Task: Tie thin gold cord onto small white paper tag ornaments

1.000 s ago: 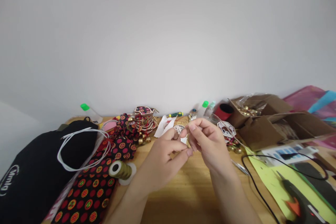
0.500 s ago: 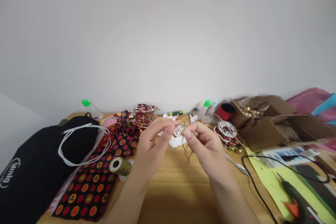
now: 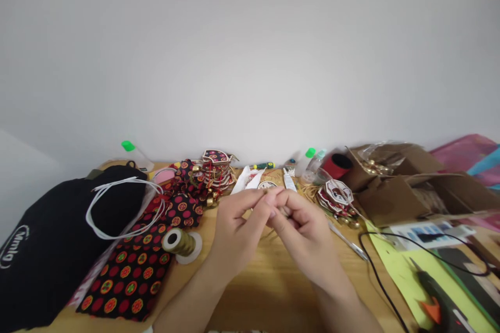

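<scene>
My left hand and my right hand meet fingertip to fingertip above the middle of the wooden table. Thumb and forefinger are pinched together on each. A thin brownish cord hangs in loose strands below my right fingers. Whatever lies between my left fingertips is too small and covered to make out. Just behind the fingers, a round pale tag shows in part, beside white paper. A spool of olive thread lies left of my left wrist, on its side.
Patterned fabric and a black bag with a white cable fill the left. Octagonal ornaments, a metal pen-like tool, cardboard boxes and a glue gun are at right. Green-capped bottles stand behind.
My left hand has moved right and closed its fingers, so its tips now touch those of my right hand. More of the pale tag is covered. The spool shows more fully.
</scene>
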`<move>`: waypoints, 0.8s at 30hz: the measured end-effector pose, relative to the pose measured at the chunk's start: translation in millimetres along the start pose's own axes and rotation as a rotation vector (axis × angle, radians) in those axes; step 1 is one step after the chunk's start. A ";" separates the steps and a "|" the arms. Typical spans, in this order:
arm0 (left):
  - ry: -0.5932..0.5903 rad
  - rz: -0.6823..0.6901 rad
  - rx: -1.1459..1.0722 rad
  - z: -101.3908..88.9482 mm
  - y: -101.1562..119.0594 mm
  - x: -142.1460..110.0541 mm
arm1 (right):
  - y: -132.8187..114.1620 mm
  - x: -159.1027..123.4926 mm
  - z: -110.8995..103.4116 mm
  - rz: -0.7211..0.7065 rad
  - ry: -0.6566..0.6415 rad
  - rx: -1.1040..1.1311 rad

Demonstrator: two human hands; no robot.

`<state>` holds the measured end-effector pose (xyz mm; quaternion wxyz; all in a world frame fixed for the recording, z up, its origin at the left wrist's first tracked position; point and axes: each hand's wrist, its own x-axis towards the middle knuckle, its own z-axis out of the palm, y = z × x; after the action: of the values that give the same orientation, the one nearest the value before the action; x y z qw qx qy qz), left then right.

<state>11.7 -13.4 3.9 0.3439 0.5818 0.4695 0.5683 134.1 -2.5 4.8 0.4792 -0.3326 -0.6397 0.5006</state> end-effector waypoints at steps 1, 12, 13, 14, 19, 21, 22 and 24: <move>0.008 0.010 0.010 0.0 -1.1 -0.2 | -0.4 0.0 0.6 0.004 -0.011 0.021; 0.020 -0.121 -0.284 -2.2 -12.1 3.6 | 0.1 4.7 6.7 0.100 -0.007 0.211; 0.016 -0.133 -0.315 -2.7 -13.8 3.7 | 0.3 4.8 7.1 0.102 0.004 0.218; 0.015 -0.147 -0.341 -3.0 -15.1 3.7 | 0.3 4.8 7.5 0.103 0.010 0.225; -0.006 -0.219 -0.443 -2.3 -14.4 4.4 | -0.5 3.6 8.3 0.104 0.014 0.219; -0.004 -0.250 -0.508 -1.3 -12.4 4.9 | -1.1 2.7 8.7 0.103 0.001 0.236; -0.001 -0.262 -0.546 -0.8 -11.4 5.1 | -1.4 2.3 8.9 0.105 -0.011 0.253; 0.003 -0.277 -0.611 0.2 -9.2 5.6 | -1.6 1.7 9.4 0.110 -0.030 0.283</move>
<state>10.0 -5.1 -2.8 0.5759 0.3815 0.3525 0.6314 124.8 -4.4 6.4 0.4834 -0.2887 -0.5506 0.6163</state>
